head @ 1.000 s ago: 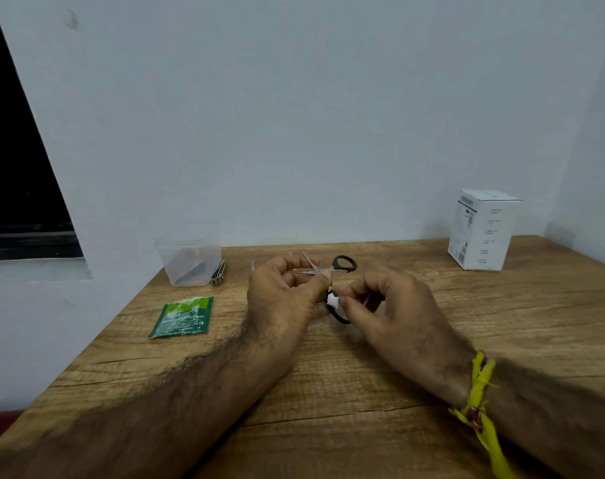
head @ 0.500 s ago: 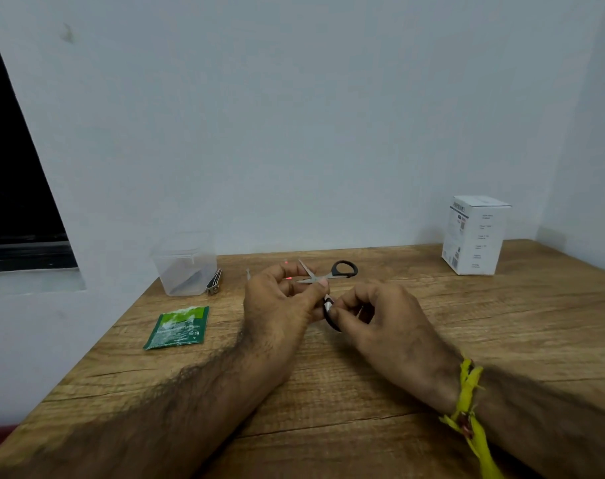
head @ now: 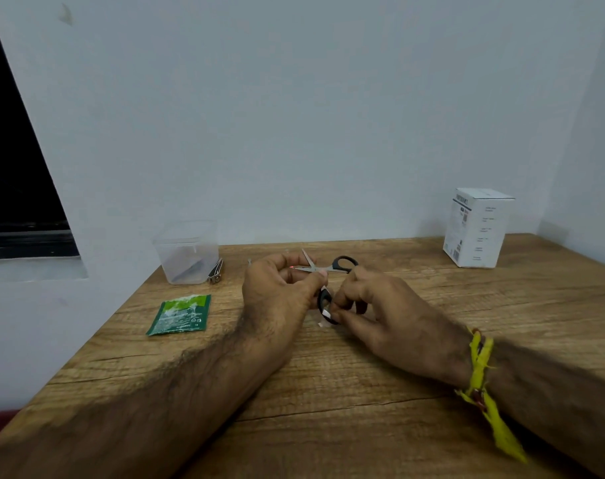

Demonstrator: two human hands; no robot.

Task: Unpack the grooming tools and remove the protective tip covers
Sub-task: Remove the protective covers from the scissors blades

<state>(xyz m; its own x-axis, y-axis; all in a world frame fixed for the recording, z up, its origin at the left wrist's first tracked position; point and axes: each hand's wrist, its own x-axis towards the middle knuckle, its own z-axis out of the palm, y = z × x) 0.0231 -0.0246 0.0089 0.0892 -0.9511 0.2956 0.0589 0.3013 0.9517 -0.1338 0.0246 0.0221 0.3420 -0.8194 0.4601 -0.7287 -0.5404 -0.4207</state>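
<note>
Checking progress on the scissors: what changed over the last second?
Little. The right hand slid slightly toward the person along the near scissors handle, pinching a white tag there. The left hand holds the open blades as before. Green packet, clear tub, white box unmoved.

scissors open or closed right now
Open: the scissors show two blades splayed apart in a V beside the left hand, and the black handle loops sit well apart.

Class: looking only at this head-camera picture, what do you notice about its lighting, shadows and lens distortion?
Head view: soft, even light; a faint shadow beside the white box; the forearms darken toward the bottom edge. Wide-angle bending slants the window frame at left. The small scissors between the hands look slightly soft.
</note>
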